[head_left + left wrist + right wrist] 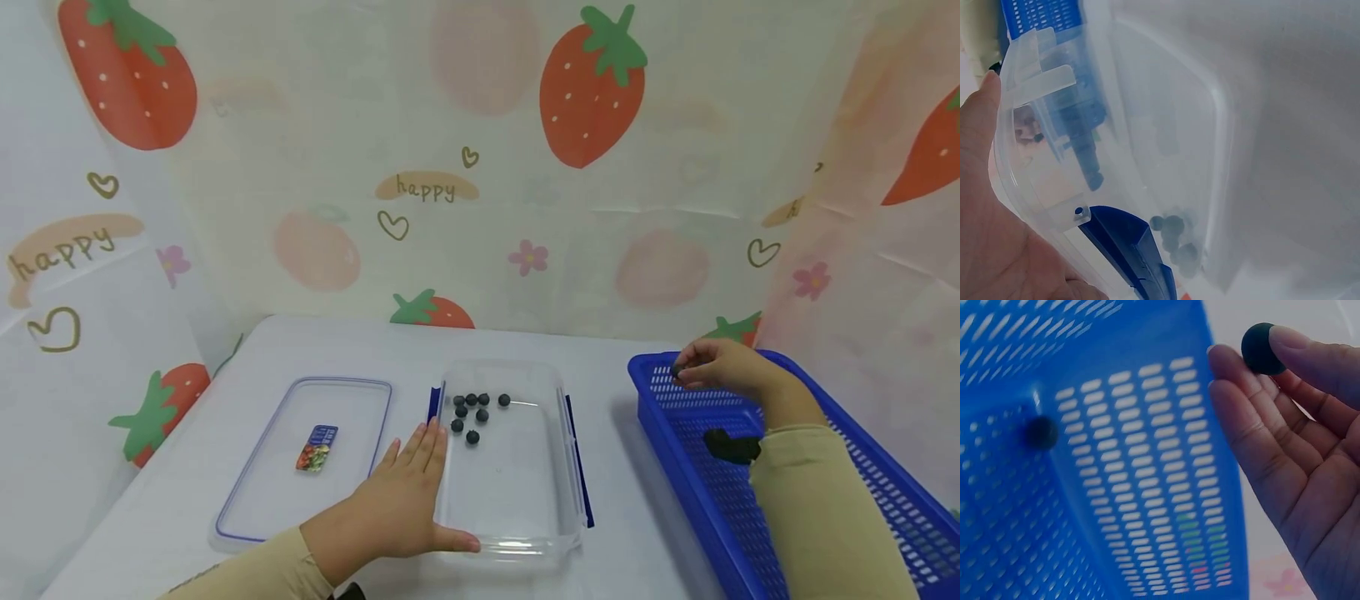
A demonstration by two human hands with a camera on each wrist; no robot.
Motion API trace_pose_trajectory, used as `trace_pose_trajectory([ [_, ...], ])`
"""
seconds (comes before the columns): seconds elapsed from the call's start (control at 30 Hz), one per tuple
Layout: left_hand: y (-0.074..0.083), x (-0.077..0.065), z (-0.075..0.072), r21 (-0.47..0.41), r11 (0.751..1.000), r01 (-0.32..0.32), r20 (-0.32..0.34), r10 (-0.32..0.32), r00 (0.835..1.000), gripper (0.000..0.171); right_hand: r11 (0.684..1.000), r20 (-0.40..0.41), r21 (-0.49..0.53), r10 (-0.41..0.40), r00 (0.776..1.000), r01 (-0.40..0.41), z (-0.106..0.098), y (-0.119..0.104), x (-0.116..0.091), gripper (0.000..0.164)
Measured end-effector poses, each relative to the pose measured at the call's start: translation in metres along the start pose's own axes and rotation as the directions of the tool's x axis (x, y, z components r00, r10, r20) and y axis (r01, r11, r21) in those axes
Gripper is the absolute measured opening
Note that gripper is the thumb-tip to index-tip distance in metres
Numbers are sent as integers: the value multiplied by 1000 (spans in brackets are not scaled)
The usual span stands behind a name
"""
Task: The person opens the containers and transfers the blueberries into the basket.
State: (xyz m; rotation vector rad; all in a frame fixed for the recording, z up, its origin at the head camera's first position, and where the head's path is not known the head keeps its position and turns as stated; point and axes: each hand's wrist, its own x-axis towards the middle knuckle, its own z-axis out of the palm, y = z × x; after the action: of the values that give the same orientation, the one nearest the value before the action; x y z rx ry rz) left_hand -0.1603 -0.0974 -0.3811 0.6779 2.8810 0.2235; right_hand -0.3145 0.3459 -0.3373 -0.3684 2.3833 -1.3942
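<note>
My right hand pinches a dark round blueberry between thumb and fingers, over the far left corner of the blue basket. In the right wrist view another blueberry lies inside the basket. With fingers straight, my left hand rests against the left side of a clear plastic container, its thumb along the near rim. Several blueberries lie toward the container's far left. Seen through the clear wall in the left wrist view, some berries look blurred.
A clear lid with a blue-purple edge lies left of the container, a printed label on it. Blue side latches hang along the container. Behind the white table stands a strawberry-patterned sheet.
</note>
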Motion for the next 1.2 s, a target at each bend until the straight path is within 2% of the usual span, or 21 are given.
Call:
trace_pose_trajectory([
  [0.17,-1,1,1,-12,1000,-7,4,7,1000,126,999,2,-16,31,1000,-31,-2,10,-2,24],
  [0.4,0,1,-1,1,1000,-15,12,15,1000,129,999,29,28,45,999,-46,-6,19,-6,21],
  [0.7,0,2,0,1,1000,-18,7,18,1000,129,995,47,-1,95,994,-95,-9,25,-12,16],
  [0.9,0,2,0,-9,1000,-14,-2,14,1000,129,991,38,-24,129,991,-129,-8,27,-13,17],
  [1.2,0,1,-1,-16,1000,-21,1,21,1000,128,992,9,-26,121,993,-121,-6,28,-21,28],
])
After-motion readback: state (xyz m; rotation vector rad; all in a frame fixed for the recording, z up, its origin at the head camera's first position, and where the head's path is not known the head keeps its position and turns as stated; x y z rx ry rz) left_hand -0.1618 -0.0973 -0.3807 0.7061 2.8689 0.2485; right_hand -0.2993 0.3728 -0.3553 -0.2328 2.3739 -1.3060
